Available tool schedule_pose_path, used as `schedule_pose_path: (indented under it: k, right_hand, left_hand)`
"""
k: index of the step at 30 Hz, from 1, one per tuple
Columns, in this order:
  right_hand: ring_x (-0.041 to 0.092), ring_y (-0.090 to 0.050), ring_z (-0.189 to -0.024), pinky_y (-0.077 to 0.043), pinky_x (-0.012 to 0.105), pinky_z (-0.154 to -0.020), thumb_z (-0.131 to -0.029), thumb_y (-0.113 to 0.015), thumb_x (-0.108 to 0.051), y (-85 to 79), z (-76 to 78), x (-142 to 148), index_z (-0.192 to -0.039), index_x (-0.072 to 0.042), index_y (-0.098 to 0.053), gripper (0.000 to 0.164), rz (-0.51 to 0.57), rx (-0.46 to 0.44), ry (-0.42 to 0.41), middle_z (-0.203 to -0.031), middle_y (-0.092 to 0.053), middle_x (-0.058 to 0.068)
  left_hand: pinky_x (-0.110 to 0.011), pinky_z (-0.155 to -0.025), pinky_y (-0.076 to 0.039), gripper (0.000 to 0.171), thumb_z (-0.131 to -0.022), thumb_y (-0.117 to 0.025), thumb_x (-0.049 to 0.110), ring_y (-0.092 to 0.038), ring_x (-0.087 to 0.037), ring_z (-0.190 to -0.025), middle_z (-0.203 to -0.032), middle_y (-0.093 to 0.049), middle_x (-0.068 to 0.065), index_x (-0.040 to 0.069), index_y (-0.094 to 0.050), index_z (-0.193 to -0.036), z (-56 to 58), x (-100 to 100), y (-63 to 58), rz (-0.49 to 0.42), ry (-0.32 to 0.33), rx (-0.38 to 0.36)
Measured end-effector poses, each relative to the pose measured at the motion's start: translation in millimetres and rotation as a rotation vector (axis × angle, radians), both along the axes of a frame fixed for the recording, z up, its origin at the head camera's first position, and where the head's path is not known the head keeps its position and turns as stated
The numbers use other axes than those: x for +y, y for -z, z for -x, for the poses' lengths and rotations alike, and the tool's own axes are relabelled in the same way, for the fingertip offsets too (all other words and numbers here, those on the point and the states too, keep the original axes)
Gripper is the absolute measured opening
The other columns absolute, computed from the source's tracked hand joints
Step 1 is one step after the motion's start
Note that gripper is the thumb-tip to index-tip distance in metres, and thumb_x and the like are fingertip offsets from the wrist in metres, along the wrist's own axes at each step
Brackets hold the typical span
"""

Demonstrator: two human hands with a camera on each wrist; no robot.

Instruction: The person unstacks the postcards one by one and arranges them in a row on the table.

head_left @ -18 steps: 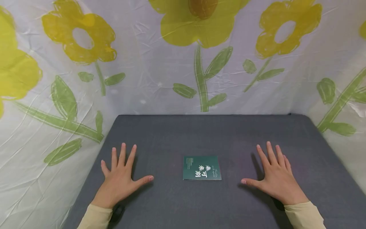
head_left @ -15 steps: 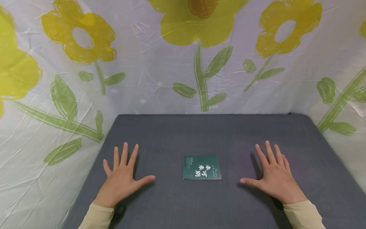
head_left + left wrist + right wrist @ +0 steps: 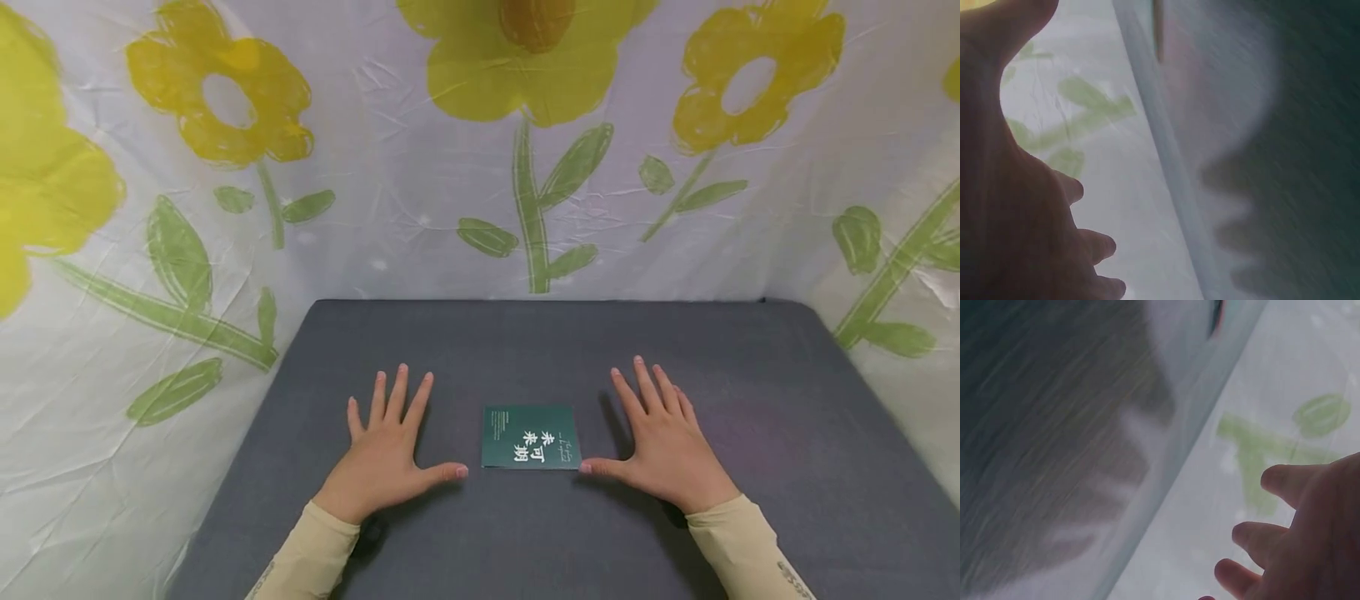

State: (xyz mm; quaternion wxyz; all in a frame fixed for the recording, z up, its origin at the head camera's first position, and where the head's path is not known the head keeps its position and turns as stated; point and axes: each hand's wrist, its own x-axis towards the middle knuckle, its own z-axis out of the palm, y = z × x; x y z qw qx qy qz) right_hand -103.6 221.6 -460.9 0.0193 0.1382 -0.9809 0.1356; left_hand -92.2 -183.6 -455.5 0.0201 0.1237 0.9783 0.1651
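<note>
A thin green booklet or card with white characters lies flat in the middle of the grey table. To its left, my left hand hovers with fingers spread, the thumb a short way from the green cover. On the other side my right hand is likewise spread, its thumb tip right by the booklet's near right corner; whether it touches I cannot tell. Neither hand holds anything. In the left wrist view the left hand shows dark at the left edge; the right wrist view has the right hand at lower right.
The dark grey table runs back to a white cloth printed with yellow flowers, which hangs behind it and at both sides. Shadows of the hands fall on the tabletop. Both forearms wear beige sleeves.
Both hands have come inward toward the booklet, the left one moving right and the right one moving left. The booklet stays in place, and the fingers remain spread.
</note>
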Motion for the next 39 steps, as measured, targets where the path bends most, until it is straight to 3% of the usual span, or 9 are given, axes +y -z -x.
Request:
schedule_pose_path:
  k: [6, 13, 23, 30, 39]
  right_hand:
    - [0.049, -0.018, -0.166, -0.024, 0.074, -0.126, -0.069, -0.067, -0.100, 0.3, 4.5, -26.7, -0.174, -0.015, -0.025, 0.141, 0.005, 0.022, -0.052, -0.182, -0.013, 0.020]
    - [0.045, -0.033, -0.162, -0.038, 0.070, -0.121, -0.071, -0.065, -0.100, -4.6, 10.6, -54.1, -0.171, -0.016, -0.035, 0.134, -0.022, 0.042, -0.105, -0.179, -0.026, 0.019]
    - [0.037, -0.059, -0.143, -0.056, 0.065, -0.105, -0.078, -0.074, -0.086, -2.8, 11.3, -75.1, -0.162, -0.019, -0.052, 0.110, -0.047, 0.081, -0.175, -0.164, -0.054, 0.012]
    - [0.035, -0.060, -0.142, -0.057, 0.064, -0.104, -0.078, -0.081, -0.079, 3.4, 12.2, -74.7, -0.160, -0.017, -0.055, 0.106, -0.033, 0.054, -0.210, -0.161, -0.057, 0.012]
    - [0.036, -0.055, -0.148, -0.054, 0.065, -0.108, -0.078, -0.092, -0.053, 8.3, 15.7, -73.8, -0.162, -0.017, -0.052, 0.099, 0.015, -0.088, -0.223, -0.163, -0.055, 0.013]
  left_hand:
    - [-0.087, -0.122, -0.002, 0.133, -0.079, -0.069, 0.091, 0.011, -0.046, -0.168, -0.183, 0.010, -0.012, 0.026, -0.004, -0.176, 8.5, 24.7, -9.9, 0.003, 0.073, -0.030]
    - [-0.077, -0.130, -0.008, 0.136, -0.080, -0.082, 0.076, 0.009, -0.046, -0.169, -0.182, 0.010, -0.018, 0.019, -0.003, -0.176, 20.7, 48.2, -17.3, -0.005, 0.147, -0.099]
    - [-0.070, -0.131, -0.024, 0.131, -0.079, -0.093, 0.058, -0.009, -0.050, -0.168, -0.182, -0.009, -0.022, 0.013, -0.017, -0.175, 30.2, 79.2, -16.2, 0.025, 0.243, -0.127]
    - [-0.064, -0.131, -0.030, 0.124, -0.081, -0.095, 0.050, -0.021, -0.045, -0.167, -0.179, -0.025, -0.018, 0.012, -0.021, -0.174, 36.3, 84.3, -9.3, 0.047, 0.280, -0.191]
    - [-0.060, -0.130, -0.034, 0.118, -0.080, -0.098, 0.039, -0.034, -0.038, -0.163, -0.173, -0.039, -0.012, 0.014, -0.029, -0.172, 43.8, 81.9, -1.7, -0.009, 0.315, -0.223]
